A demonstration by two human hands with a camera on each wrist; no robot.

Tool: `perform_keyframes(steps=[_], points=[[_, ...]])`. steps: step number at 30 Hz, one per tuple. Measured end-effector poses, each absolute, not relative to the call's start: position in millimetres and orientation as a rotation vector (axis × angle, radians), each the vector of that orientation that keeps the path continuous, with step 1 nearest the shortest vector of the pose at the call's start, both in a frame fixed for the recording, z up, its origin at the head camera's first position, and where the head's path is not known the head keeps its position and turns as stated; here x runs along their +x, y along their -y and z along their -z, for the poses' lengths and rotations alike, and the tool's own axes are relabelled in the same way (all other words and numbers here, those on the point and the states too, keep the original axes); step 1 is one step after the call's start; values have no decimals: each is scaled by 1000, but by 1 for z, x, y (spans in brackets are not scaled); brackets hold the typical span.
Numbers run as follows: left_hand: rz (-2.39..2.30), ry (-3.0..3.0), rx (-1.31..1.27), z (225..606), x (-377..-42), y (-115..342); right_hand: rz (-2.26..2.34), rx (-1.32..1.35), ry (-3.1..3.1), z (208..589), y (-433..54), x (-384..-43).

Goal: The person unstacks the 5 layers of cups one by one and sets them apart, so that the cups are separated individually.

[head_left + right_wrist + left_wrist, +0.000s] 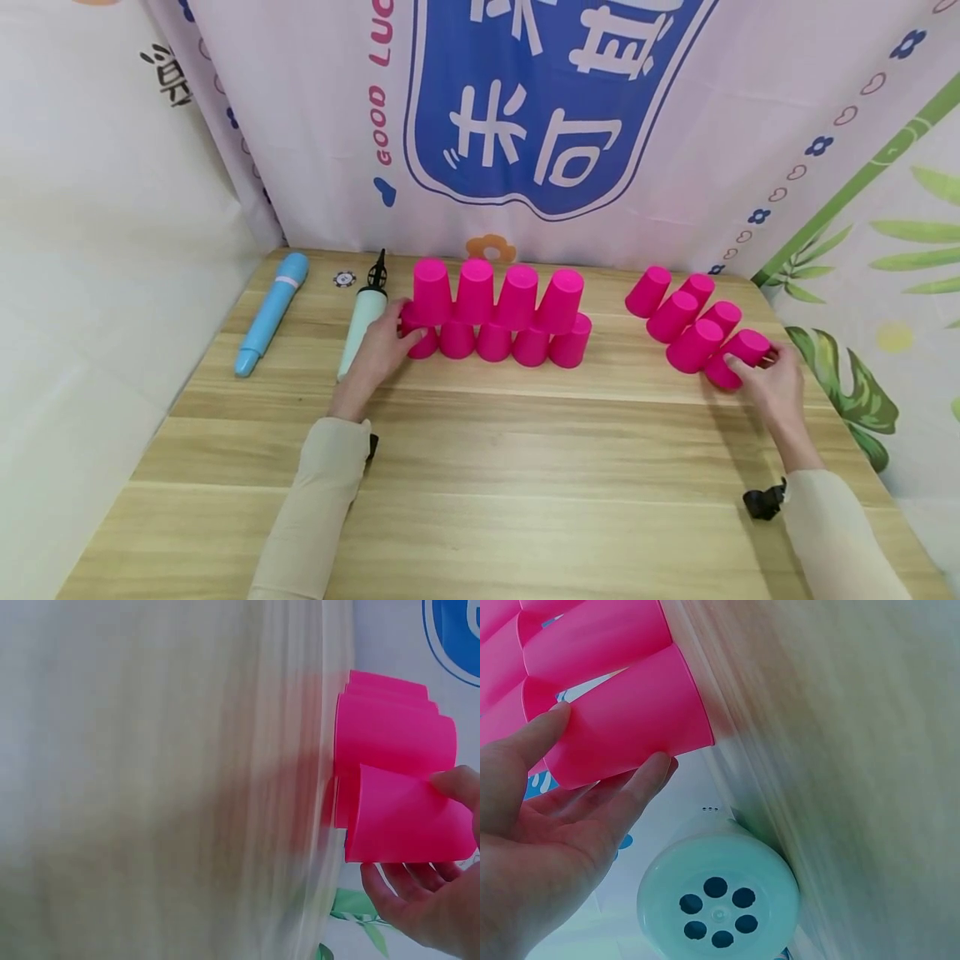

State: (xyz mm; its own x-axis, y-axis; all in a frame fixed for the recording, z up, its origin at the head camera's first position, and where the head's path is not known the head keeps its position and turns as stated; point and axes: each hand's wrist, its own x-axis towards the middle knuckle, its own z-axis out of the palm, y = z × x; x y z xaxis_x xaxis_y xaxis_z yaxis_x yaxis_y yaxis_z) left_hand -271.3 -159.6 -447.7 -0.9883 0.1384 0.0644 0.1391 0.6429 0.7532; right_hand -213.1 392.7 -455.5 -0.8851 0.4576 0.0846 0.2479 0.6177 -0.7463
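Bright pink cups stand upside down in two tiers at the table's middle, with an upper row [476,292] resting on a lower row [494,342]. My left hand [381,346] holds the leftmost lower cup [630,720], thumb on one side and fingers on the other. At the right, several more upside-down pink cups [672,317] stand in a cluster. My right hand [776,383] grips the nearest cup of that cluster [412,817] between thumb and fingers. In the right wrist view this cup sits slightly off the table and overlaps its neighbours.
Left of the cups lies a pale green hand pump [362,329] with a black nozzle, close to my left hand. Farther left are a blue pump-like tube [272,315] and a small round chip [344,279]. Printed cloth [322,192] hangs behind the wooden table [525,500].
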Motion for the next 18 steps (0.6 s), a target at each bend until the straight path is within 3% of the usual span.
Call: perform_keyframes(steps=[18], points=[[1315, 2837, -248, 447, -268, 160, -1209, -550, 2636, 463, -400, -232]])
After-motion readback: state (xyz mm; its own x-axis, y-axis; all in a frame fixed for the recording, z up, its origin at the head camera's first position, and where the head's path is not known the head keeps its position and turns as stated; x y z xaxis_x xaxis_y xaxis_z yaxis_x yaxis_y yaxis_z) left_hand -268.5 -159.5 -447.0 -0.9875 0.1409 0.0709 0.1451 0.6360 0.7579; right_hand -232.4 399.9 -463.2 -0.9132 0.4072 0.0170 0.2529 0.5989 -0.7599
